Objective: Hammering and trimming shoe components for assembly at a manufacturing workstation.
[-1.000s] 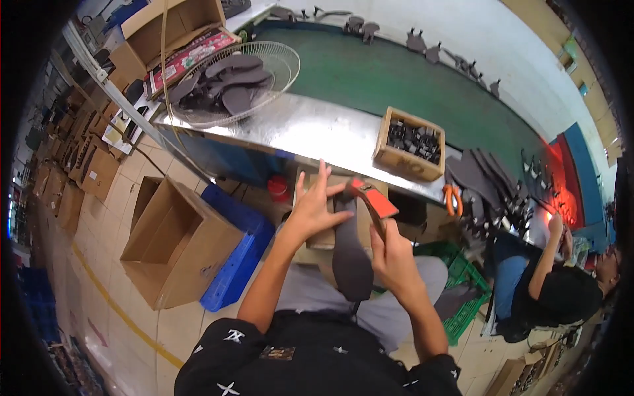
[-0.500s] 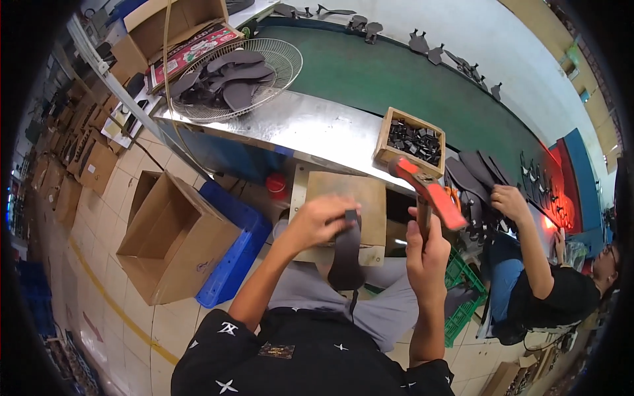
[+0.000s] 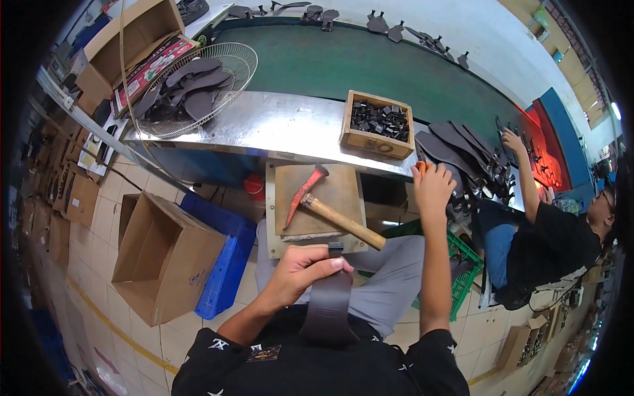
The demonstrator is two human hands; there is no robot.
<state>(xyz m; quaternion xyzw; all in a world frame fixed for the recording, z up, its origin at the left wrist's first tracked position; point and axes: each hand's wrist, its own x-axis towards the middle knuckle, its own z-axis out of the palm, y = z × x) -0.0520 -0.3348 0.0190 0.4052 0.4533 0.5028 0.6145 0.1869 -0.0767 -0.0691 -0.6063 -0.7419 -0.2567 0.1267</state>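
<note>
My left hand (image 3: 300, 274) pinches a dark brown shoe insole (image 3: 328, 307) between thumb and fingers, close to my lap. A small black block (image 3: 336, 249) sits at the insole's upper, narrow end. A hammer (image 3: 337, 218) with a red head and wooden handle lies across the square work board (image 3: 284, 195) in front of me. My right hand (image 3: 434, 189) is over the bench's near edge, fingers apart, right at an orange-handled tool (image 3: 422, 166). Those fingers partly cover the tool, so its kind and any contact are unclear.
A wooden box (image 3: 376, 146) of small black blocks stands on the metal bench. Dark soles (image 3: 449, 148) pile to its right; a wire basket (image 3: 247, 66) holds more at left. Cartons (image 3: 155, 257), a blue crate (image 3: 228, 264) and a green crate (image 3: 462, 284) flank me. A co-worker (image 3: 555, 254) sits right.
The hammer has left my right hand and lies on the board. My right hand has moved to the orange-handled tool. My left hand has drawn the insole towards me, off the board.
</note>
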